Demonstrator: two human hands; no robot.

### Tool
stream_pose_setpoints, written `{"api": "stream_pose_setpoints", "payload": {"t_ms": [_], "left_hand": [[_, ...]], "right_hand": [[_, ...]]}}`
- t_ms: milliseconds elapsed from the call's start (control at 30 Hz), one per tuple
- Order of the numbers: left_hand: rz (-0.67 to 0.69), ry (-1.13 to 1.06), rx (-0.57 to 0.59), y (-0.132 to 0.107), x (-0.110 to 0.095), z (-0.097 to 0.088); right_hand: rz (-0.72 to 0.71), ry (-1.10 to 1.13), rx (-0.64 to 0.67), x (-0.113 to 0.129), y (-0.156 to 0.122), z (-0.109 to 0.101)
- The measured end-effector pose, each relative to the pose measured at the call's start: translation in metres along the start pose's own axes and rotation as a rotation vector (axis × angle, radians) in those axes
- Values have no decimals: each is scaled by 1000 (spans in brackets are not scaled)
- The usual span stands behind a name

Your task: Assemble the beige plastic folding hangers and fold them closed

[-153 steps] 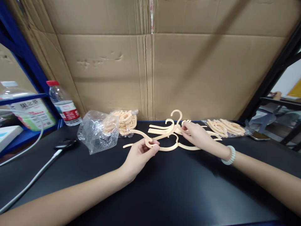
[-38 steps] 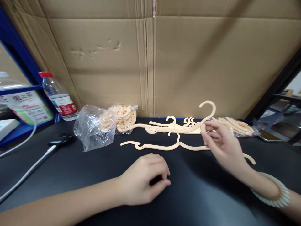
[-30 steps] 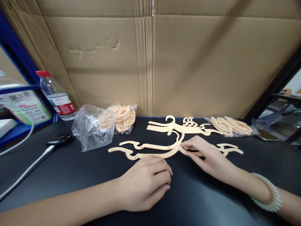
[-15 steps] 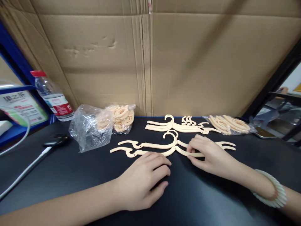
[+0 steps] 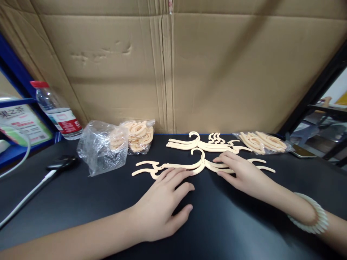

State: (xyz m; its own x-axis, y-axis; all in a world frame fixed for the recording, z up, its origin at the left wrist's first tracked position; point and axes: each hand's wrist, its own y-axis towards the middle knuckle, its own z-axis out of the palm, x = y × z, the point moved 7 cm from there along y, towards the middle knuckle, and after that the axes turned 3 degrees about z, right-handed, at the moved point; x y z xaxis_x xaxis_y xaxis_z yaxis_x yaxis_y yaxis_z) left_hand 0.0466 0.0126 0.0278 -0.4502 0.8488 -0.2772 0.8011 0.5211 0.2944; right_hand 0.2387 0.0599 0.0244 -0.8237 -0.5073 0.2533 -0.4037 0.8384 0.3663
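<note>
Two cream folding clothes hangers [image 5: 199, 169] lie close together on the black table, their hooks overlapping. My left hand [image 5: 165, 206] lies over their left arms, fingers spread and fingertips touching the front hanger. My right hand [image 5: 240, 171] is around their right arms, thumb at the near side and fingers at the far side. Parts of the hanger arms are hidden under both hands. Behind them lies a stack of hangers [image 5: 184, 145], with several small cream hooks [image 5: 215, 138] beside its hook.
At the back left are a crumpled clear plastic bag [image 5: 100, 148] and a bag of cream parts [image 5: 139, 135]. Another bagged set [image 5: 262, 142] and a phone [image 5: 302, 151] lie right. A bottle [image 5: 62, 115] and black charger [image 5: 62, 162] with a white cable stand left. Cardboard [image 5: 121, 72] walls the back.
The front hanger has moved away from me against the other one, and their hooks now overlap. My left fingers have moved forward onto it, and my right hand has spread over both right arms.
</note>
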Motion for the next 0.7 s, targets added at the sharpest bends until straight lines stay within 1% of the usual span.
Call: {"api": "stream_pose_setpoints", "payload": {"t_ms": [100,267,467,600,700], "left_hand": [[-47,13,-13,-1,4,0],[-91,41,12,-3,8,3],[-145,76,27,-1,13,5],[-208,148,19,-2,15,3],[-257,185,35,-3,17,3]], "right_hand": [[-5,8,26,-3,1,2],[-5,8,55,-5,4,2],[-4,15,53,-4,4,1],[6,29,44,-5,5,1],[7,28,45,-6,5,1]]}}
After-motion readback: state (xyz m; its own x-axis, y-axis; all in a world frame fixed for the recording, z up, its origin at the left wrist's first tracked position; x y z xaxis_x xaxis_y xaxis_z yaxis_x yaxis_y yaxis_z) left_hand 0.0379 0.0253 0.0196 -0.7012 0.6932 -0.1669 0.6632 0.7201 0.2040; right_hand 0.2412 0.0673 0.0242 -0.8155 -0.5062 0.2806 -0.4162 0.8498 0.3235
